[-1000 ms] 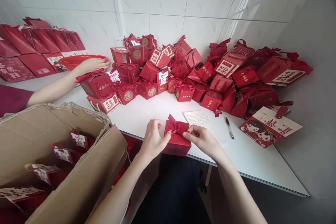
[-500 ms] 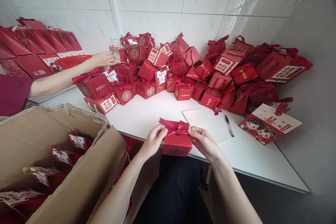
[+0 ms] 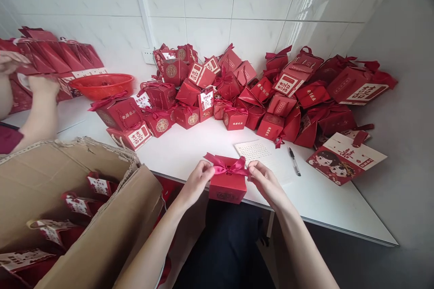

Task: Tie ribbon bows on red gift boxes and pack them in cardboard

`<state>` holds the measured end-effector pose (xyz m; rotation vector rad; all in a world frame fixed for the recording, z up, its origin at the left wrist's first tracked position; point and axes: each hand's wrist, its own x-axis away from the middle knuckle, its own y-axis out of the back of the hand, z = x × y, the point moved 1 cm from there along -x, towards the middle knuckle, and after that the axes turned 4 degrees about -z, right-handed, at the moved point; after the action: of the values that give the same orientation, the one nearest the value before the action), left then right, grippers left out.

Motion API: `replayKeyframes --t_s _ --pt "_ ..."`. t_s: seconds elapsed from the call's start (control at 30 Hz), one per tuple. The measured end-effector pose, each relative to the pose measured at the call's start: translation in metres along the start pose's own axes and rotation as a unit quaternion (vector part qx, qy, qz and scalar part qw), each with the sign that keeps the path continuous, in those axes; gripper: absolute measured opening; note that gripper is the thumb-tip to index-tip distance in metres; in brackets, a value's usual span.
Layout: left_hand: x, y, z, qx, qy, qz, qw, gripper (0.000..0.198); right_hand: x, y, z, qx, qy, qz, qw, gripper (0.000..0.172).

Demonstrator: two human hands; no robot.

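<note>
A red gift box sits at the table's front edge, its top crossed by a dark pink ribbon tied in a bow. My left hand pinches the ribbon's left side between thumb and fingertips. On the other side, my right hand has its thumb and fingers closed on the ribbon's right end. Behind the box lie a sheet of handwritten paper and a black pen.
Several red gift boxes are piled along the wall. A cardboard carton with red bags stands at left. A red plastic basket and a co-worker's hands are at far left. A paper bag lies at right.
My right hand has shifted slightly right, and the bow looks more spread. The co-worker's hand has withdrawn from the box pile to the red bags at far left.
</note>
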<state>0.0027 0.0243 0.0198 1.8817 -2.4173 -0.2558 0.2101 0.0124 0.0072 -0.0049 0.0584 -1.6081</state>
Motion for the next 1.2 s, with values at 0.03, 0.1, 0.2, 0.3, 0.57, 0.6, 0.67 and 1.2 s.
replayKeyframes --t_s 0.03,0.1,0.2,0.3,0.57,0.6,0.67,1.2 --pt "0.003 -0.001 -0.001 -0.012 0.0 -0.001 1.0 0.03 0.001 0.0 0.001 0.014 0.012 -0.019 1.0 0.029" --pt "0.005 -0.002 -0.001 -0.029 -0.001 -0.002 1.0 0.041 0.006 -0.002 0.003 0.044 0.026 -0.025 0.998 0.035" --pt "-0.001 0.001 0.002 -0.048 -0.024 -0.042 0.998 0.037 0.019 -0.007 0.005 0.075 0.049 -0.016 0.996 0.042" --pt "-0.009 0.012 0.001 -0.128 -0.077 -0.202 0.968 0.029 0.031 -0.007 0.003 0.077 0.019 -0.003 0.997 0.044" --pt "-0.003 0.019 -0.015 -0.182 -0.132 -0.066 0.972 0.023 0.038 -0.013 0.004 0.115 -0.002 -0.046 0.992 0.044" --pt "-0.004 0.017 -0.014 -0.184 -0.135 -0.057 0.972 0.024 0.041 -0.02 0.005 0.125 -0.026 -0.016 0.992 0.047" --pt "-0.007 0.015 -0.014 -0.183 -0.141 -0.047 0.972 0.025 0.048 -0.038 0.008 0.148 -0.078 0.049 0.985 0.052" --pt "-0.034 0.023 -0.016 -0.186 -0.156 0.06 0.968 0.028 0.054 -0.076 0.0 -0.059 -0.117 0.174 0.976 0.053"
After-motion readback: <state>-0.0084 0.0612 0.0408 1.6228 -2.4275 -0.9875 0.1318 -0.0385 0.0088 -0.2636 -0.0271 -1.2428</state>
